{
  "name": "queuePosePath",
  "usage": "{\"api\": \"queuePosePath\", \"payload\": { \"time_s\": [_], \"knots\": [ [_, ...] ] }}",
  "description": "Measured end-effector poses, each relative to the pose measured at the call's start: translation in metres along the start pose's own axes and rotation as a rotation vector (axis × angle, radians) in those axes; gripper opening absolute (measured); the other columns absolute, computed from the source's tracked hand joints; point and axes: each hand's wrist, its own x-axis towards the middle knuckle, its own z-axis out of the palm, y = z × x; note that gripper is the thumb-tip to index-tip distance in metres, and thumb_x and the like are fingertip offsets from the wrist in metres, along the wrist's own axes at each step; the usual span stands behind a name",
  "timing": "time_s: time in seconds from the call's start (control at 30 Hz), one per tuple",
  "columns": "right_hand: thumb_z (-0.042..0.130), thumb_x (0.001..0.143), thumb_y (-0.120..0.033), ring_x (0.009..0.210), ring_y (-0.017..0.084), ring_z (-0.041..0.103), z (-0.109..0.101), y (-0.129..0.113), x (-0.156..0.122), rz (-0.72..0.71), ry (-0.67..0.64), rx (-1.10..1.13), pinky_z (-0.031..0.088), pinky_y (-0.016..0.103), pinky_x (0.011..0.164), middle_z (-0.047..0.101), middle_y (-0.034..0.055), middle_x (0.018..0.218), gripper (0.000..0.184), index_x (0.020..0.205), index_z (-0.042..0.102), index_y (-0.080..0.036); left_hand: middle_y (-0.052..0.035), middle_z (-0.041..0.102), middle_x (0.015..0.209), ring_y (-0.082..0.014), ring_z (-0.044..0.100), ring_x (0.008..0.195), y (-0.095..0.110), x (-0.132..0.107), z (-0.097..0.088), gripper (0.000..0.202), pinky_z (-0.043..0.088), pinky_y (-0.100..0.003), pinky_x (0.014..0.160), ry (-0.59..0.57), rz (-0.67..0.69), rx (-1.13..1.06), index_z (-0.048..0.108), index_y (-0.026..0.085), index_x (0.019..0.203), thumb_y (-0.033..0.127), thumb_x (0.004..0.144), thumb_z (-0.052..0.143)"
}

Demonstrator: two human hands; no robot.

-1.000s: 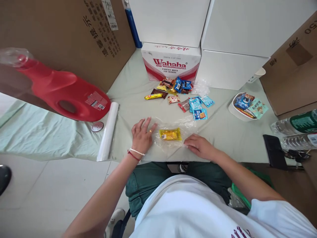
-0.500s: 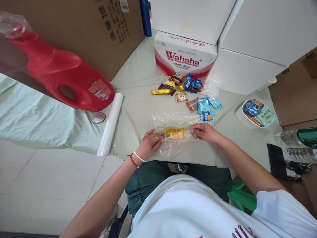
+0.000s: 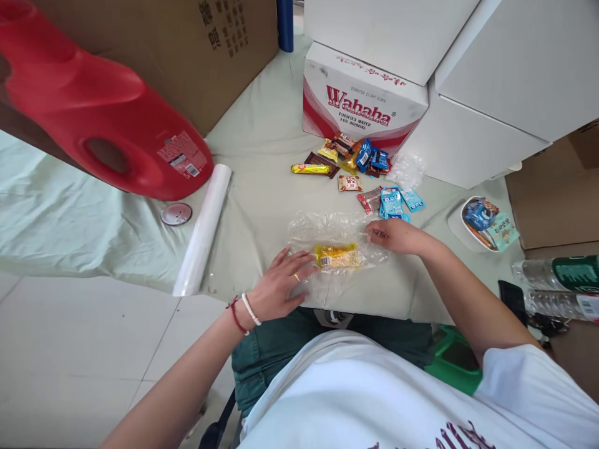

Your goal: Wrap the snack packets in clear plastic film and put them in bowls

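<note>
A clear plastic bag lies spread and crinkled near the table's front edge. On or inside it, I cannot tell which, rests a snack in a yellow and clear wrapper. My left hand is flat with fingers spread over the bag's left side, the fingertips close to the wrapper's left end. At the bag's upper right, my right hand has its thumb and fingers bent together on the plastic. Just beyond that hand are several light-blue snack packets, the lowest partly hidden by it.
Several mixed snacks lie before the Wahaha box. At left are a white plastic roll, a round tin lid and a big red jug. A white tub of snacks and bottles are at right.
My left hand has opened flatter, off the wrapper's end. My right hand has moved up and away from the wrapper's right end, and the bag lies more spread. The view has shifted slightly.
</note>
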Motion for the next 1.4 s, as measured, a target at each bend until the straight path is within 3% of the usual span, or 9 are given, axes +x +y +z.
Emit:
{"api": "queuePosePath", "payload": {
  "time_s": [0.3, 0.47, 0.57, 0.7, 0.8, 0.93, 1.03, 1.23, 1.4],
  "knots": [
    [0.069, 0.093, -0.042, 0.132, 0.036, 0.052, 0.014, -0.040, 0.067, -0.147, 0.241, -0.238, 0.038, 0.046, 0.112, 0.062, 0.0209, 0.138, 0.069, 0.152, 0.051, -0.011, -0.0075, 0.075, 0.107, -0.0265, 0.057, 0.133, -0.010, 0.029, 0.023, 0.013, 0.047, -0.051, 0.113, 0.465, -0.244, -0.060, 0.064, 0.023, 0.088, 0.022, 0.096, 0.054],
    [0.071, 0.091, -0.033, 0.116, 0.032, 0.060, 0.027, -0.046, 0.086, -0.035, 0.230, -0.152, 0.046, 0.035, 0.094, 0.072, 0.0172, 0.111, 0.050, 0.136, 0.064, -0.012, -0.0126, 0.067, 0.102, -0.0323, 0.061, 0.114, -0.018, 0.046, 0.011, 0.006, 0.046, -0.057, 0.106, 0.855, -0.624, 0.151, 0.061, 0.020, 0.085, 0.026, 0.084, 0.061],
    [0.066, 0.092, -0.024, 0.098, 0.024, 0.065, 0.024, -0.044, 0.088, -0.031, 0.191, -0.067, 0.044, 0.028, 0.082, 0.075, 0.0115, 0.100, 0.026, 0.115, 0.075, -0.015, -0.0112, 0.065, 0.103, -0.0290, 0.061, 0.108, 0.007, 0.035, 0.004, 0.013, 0.045, -0.051, 0.101, 1.091, -0.531, 0.336, 0.064, 0.020, 0.093, 0.017, 0.082, 0.058],
    [0.063, 0.095, -0.023, 0.085, 0.018, 0.064, 0.018, -0.037, 0.087, -0.109, 0.175, 0.013, 0.043, 0.025, 0.078, 0.074, 0.0077, 0.097, 0.021, 0.106, 0.079, -0.016, -0.0050, 0.075, 0.102, -0.0232, 0.065, 0.096, 0.051, 0.028, 0.018, 0.027, 0.043, -0.042, 0.088, 0.721, -0.033, 0.403, 0.073, 0.027, 0.105, 0.014, 0.085, 0.059],
    [0.061, 0.095, -0.023, 0.087, 0.019, 0.062, 0.015, -0.036, 0.077, -0.186, 0.255, 0.030, 0.044, 0.027, 0.083, 0.070, 0.0095, 0.099, 0.024, 0.106, 0.080, -0.014, -0.0063, 0.078, 0.119, -0.0248, 0.067, 0.096, 0.057, 0.045, 0.035, 0.034, 0.043, -0.043, 0.081, 0.379, -0.143, 0.448, 0.075, 0.028, 0.118, 0.018, 0.092, 0.056],
    [0.053, 0.099, -0.020, 0.089, 0.018, 0.062, 0.028, -0.046, 0.039, -0.404, 0.302, -0.007, 0.045, 0.027, 0.083, 0.065, 0.0086, 0.103, 0.032, 0.120, 0.077, -0.018, -0.0092, 0.079, 0.119, -0.0280, 0.068, 0.097, 0.035, 0.064, 0.045, 0.034, 0.050, -0.046, 0.081, 0.204, -0.354, 0.422, 0.077, 0.023, 0.118, 0.019, 0.094, 0.053],
    [0.052, 0.101, -0.020, 0.083, 0.017, 0.060, 0.056, -0.060, 0.008, -0.508, 0.162, -0.122, 0.043, 0.026, 0.073, 0.064, 0.0077, 0.109, 0.038, 0.135, 0.068, -0.024, -0.0081, 0.079, 0.114, -0.0251, 0.070, 0.102, 0.018, 0.056, 0.045, 0.031, 0.055, -0.043, 0.091, 0.277, -0.394, 0.206, 0.079, 0.023, 0.104, 0.018, 0.091, 0.052],
    [0.045, 0.104, -0.014, 0.095, 0.023, 0.060, 0.095, -0.071, -0.011, -0.455, 0.140, -0.237, 0.043, 0.030, 0.076, 0.062, 0.0106, 0.120, 0.051, 0.151, 0.055, -0.033, -0.0125, 0.073, 0.119, -0.0272, 0.064, 0.121, -0.006, 0.029, 0.033, 0.033, 0.046, -0.053, 0.113, 0.850, -0.780, 0.039, 0.073, 0.019, 0.101, 0.035, 0.097, 0.044],
    [0.045, 0.104, -0.012, 0.096, 0.023, 0.060, 0.096, -0.072, -0.010, -0.454, 0.182, -0.166, 0.046, 0.033, 0.083, 0.062, 0.0116, 0.117, 0.047, 0.145, 0.060, -0.029, -0.0146, 0.070, 0.123, -0.0328, 0.057, 0.131, 0.000, 0.042, 0.033, 0.028, 0.041, -0.057, 0.118, 0.729, -0.754, 0.089, 0.066, 0.021, 0.082, 0.048, 0.085, 0.068]
  ]
}}
